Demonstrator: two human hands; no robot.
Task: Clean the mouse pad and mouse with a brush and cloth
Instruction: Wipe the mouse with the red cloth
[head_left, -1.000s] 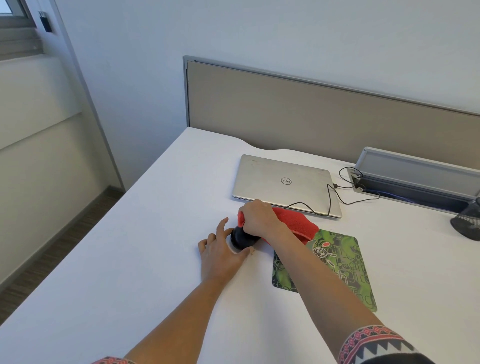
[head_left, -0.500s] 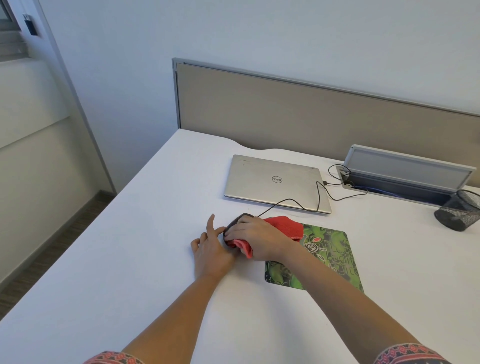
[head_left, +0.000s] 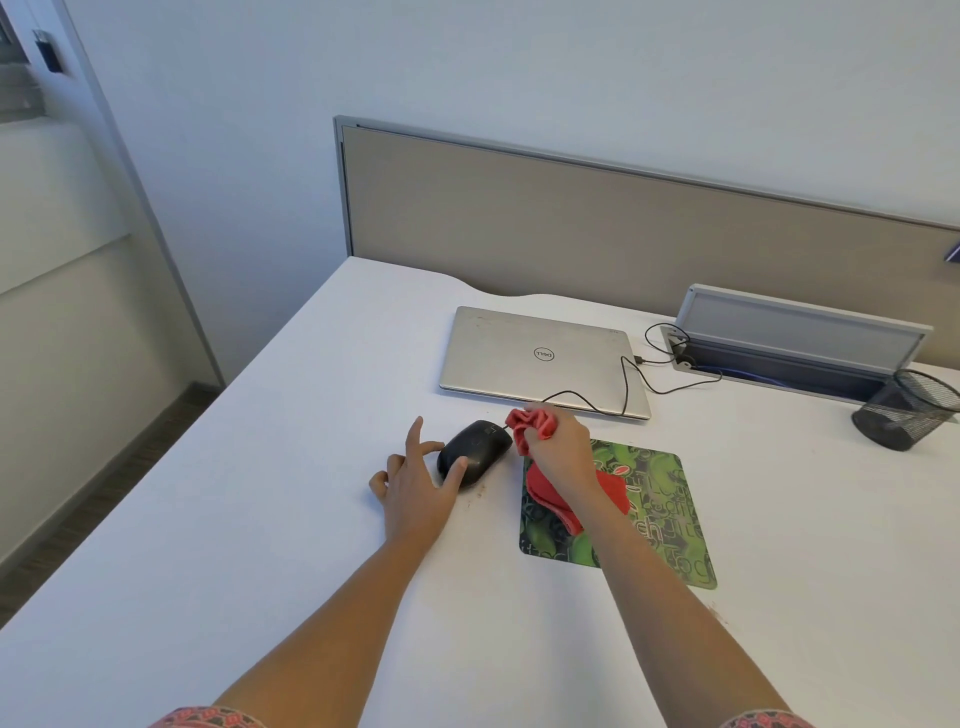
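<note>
A black wired mouse (head_left: 475, 451) lies on the white desk (head_left: 260, 519), just left of the green patterned mouse pad (head_left: 660, 514). My left hand (head_left: 415, 493) holds the mouse at its near end, thumb on one side and a finger on the other, with the forefinger raised. My right hand (head_left: 558, 447) grips a bunched red cloth (head_left: 532, 423) just right of the mouse's cable end, lifted off it. The cloth's loose tail hangs under my wrist over the pad. No brush is in view.
A shut silver laptop (head_left: 540, 358) lies behind the mouse, with a black cable (head_left: 623, 384) running over its right edge to an open desk cable box (head_left: 795, 338). A black mesh pen cup (head_left: 906, 410) stands at the far right. Brown crumbs dot the desk by the mouse.
My right hand has lifted the cloth off the mouse and drawn it right, so the whole mouse shows. My left hand stays at the mouse. The camera has tilted.
</note>
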